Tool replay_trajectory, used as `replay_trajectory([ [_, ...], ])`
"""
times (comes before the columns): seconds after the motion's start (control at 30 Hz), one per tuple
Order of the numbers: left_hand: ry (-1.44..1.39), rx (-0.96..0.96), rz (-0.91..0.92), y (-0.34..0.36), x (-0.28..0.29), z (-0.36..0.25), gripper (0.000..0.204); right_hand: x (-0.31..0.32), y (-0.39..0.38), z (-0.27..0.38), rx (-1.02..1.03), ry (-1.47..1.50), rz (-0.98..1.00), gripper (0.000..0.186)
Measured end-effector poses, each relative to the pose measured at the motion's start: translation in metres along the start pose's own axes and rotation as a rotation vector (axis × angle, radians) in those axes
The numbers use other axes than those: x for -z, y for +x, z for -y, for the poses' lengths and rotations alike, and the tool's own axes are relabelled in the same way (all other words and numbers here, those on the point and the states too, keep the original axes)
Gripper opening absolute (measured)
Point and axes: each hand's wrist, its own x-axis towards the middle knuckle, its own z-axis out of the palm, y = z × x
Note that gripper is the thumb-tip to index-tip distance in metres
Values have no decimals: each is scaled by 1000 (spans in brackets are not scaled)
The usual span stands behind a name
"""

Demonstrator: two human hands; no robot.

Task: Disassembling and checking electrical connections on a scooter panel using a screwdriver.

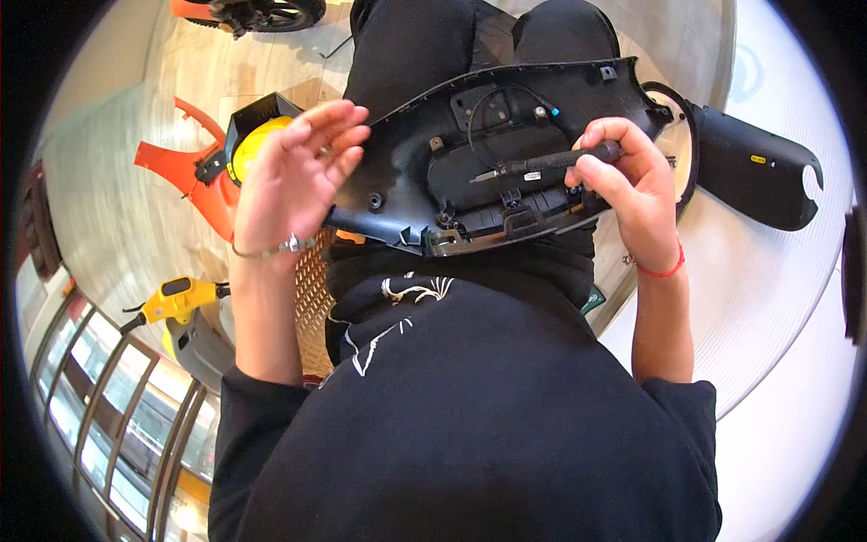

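Across my lap lies a large black plastic panel (397,135), its hollow inside facing up, showing screw posts, clips and a raised middle section. A thin black cable (472,122) with a small blue end curves over it. My right hand (643,185) is closed round a screwdriver (546,163) with a dark handle, held above the panel. Its thin metal tip points left, and I cannot tell whether it touches anything. Over the panel's left end my left hand (293,172) is raised and open, palm turned inward, with nothing visible in it.
On the right, a separate black cover (754,167) lies on a white surface (768,298). Orange plastic parts (212,212) and a yellow rounded piece (257,149) are left of the panel. A yellow scooter (181,303) stands farther left. At the top is a wheel (293,11).
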Motion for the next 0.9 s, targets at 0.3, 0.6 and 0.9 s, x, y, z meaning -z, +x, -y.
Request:
replay_trajectory([
  [0.3,-159,93,41,-14,-9,25,33,-8,-10,-9,-12,-47,-19,21],
  [0.6,211,160,67,-9,-22,31,10,-9,-14,-11,-13,-49,-25,20],
  [0.9,668,95,-118,-6,-16,50,18,-14,-19,-16,10,-64,-60,19],
])
